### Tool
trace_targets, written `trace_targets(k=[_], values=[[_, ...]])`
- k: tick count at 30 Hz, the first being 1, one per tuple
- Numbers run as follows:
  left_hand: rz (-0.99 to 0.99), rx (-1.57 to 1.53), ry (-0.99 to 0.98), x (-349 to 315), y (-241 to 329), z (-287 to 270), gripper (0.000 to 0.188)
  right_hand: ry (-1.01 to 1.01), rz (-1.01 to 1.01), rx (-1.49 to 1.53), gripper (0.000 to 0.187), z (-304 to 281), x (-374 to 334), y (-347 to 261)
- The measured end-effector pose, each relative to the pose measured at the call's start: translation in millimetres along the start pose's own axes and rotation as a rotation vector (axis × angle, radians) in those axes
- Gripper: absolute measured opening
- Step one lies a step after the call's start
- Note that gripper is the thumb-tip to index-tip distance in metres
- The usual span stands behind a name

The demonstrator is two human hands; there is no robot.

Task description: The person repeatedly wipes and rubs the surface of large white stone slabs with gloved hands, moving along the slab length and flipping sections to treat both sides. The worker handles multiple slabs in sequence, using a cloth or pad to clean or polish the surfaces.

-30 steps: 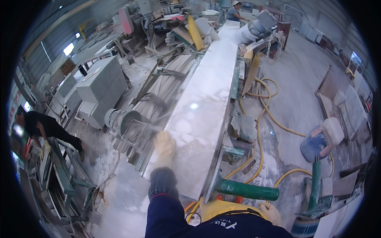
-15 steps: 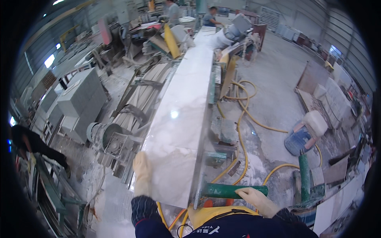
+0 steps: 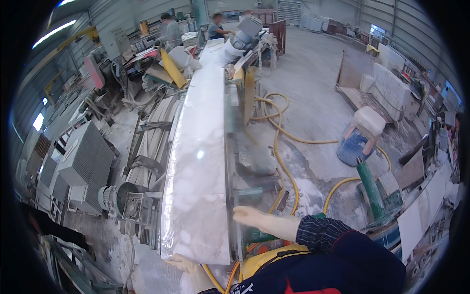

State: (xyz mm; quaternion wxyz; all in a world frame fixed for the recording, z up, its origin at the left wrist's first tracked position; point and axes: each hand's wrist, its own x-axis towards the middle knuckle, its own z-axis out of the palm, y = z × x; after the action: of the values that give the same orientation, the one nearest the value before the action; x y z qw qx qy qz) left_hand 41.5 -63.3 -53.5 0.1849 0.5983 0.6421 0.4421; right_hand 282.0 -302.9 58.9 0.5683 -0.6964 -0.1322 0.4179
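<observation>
No package, label, sign or screen can be made out with certainty. A pale grey panel [image 3: 119,38] is seen mounted on the far wall at upper left, upright and rectangular, with small dark marks on it; whether it is a sign or a switch box cannot be told. White rectangular blocks [image 3: 389,85] are stacked in rows at upper right on the floor, but whether they are wrapped packs or bare cut pieces cannot be told either.
</observation>
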Motion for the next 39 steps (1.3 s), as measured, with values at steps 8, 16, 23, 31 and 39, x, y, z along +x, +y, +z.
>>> trace_targets(k=[8, 16, 23, 31, 39], values=[[-0.245, -0.034, -0.014, -24.3, -37.4, 34.4, 0.054, -0.14, 0.105, 0.309, 0.064, 25.3, 5.3, -32.2], [-0.096, -0.01, -0.102, -59.4, -14.5, 27.3, 0.052, -0.253, 0.264, 0.343, 0.042, 50.0, 39.6, -27.7], [0.288, -0.116, -0.331, -101.7, 46.8, 26.5, 0.052, -0.434, 0.133, 0.572, 0.043, 90.7, 28.9, -27.3], [0.562, -0.224, -0.574, -138.2, 118.2, 23.2, 0.052, -0.392, -0.11, 0.596, 0.045, 43.4, -37.2, 5.2], [0.543, -0.23, -1.084, -195.2, 190.6, -4.4, 0.052, 0.103, -0.316, 0.644, 0.047, -86.3, -200.9, 118.5]])
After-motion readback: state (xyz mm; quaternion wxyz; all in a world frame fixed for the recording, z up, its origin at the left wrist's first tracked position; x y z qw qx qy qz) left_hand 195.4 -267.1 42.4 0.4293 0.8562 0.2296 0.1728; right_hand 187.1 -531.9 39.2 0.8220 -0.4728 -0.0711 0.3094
